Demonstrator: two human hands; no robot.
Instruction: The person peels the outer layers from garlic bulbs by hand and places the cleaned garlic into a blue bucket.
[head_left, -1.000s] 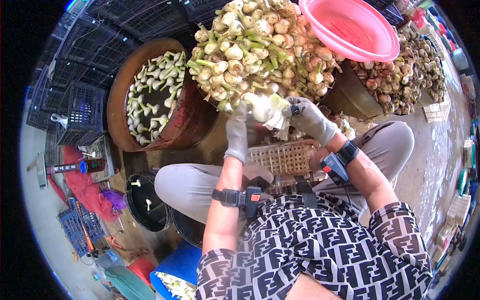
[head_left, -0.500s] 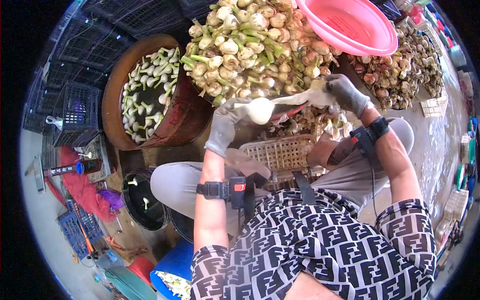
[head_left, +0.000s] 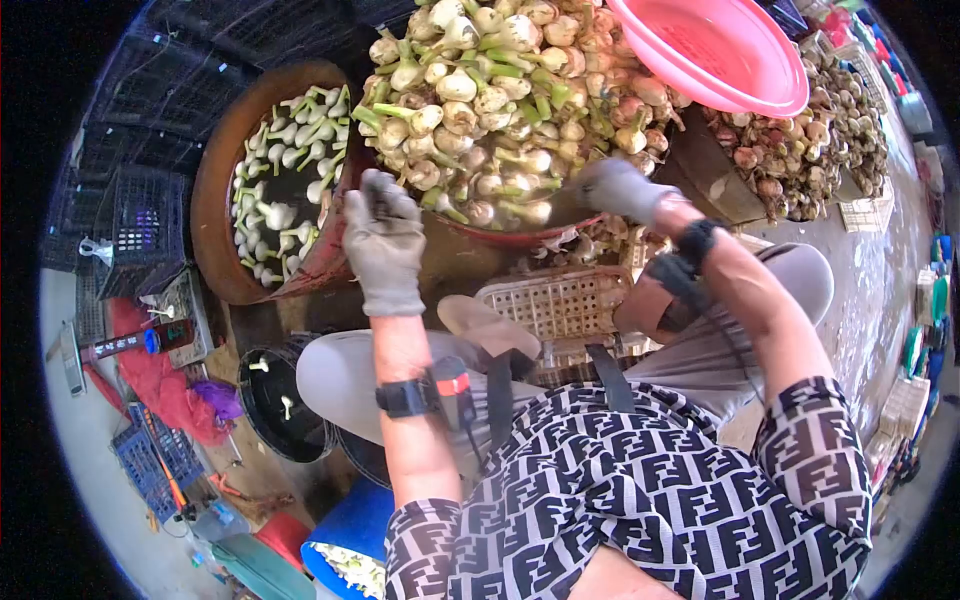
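My left hand (head_left: 385, 245), in a grey glove with dark-stained fingertips, is raised at the right rim of a rusty drum (head_left: 212, 240). Its fingers are loosely curled and apart, with nothing seen in them. White peeled garlic bulbs (head_left: 290, 150) with short stems float in dark liquid inside the drum. Smeared by motion, my gloved right hand (head_left: 620, 190) is at the near edge of a big heap of unpeeled garlic (head_left: 500, 90) with green stems. What its fingers hold, if anything, cannot be made out.
A pink basin (head_left: 720, 60) rests at the heap's upper right, beside more dried garlic (head_left: 800, 140). Between my legs is a perforated beige crate (head_left: 555, 305). A black bucket (head_left: 290, 415) and a blue barrel (head_left: 350, 520) with white pieces are at lower left.
The stretched garlic bulb and its peel have left my hands. My left hand moved left to the drum and loosened; my right hand moved left to the heap.
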